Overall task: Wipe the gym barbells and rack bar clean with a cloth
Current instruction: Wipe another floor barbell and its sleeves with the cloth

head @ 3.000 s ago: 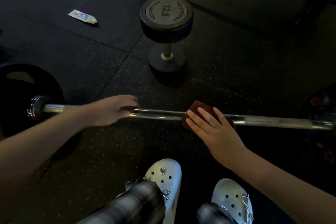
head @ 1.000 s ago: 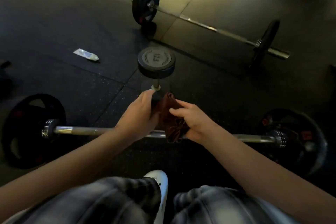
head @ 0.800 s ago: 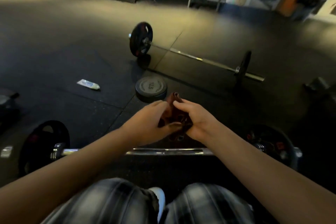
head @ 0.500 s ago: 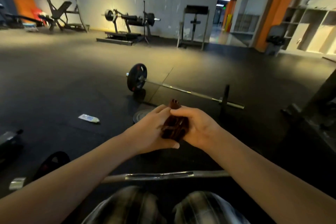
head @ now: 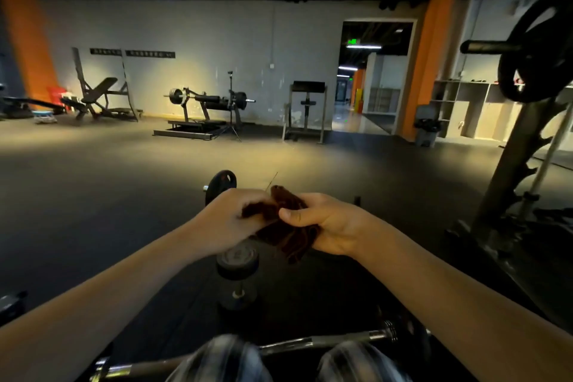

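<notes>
Brown cloth (head: 288, 236) held bunched between two hands, above the dark gym floor.
At left the left hand (head: 226, 220) pinches one edge of it and the right hand (head: 328, 223) grips the other, thumb on top, folds hanging. Behind the left hand shows the far barbell (head: 220, 184); below stands an upright dumbbell (head: 237, 276); the near barbell (head: 285, 346) lies by the knees. Further right, a bin (head: 427, 130) with a dark liner stands beside cubby shelves (head: 465, 108), their contents unclear, and then the loaded rack bar (head: 490, 47).
</notes>
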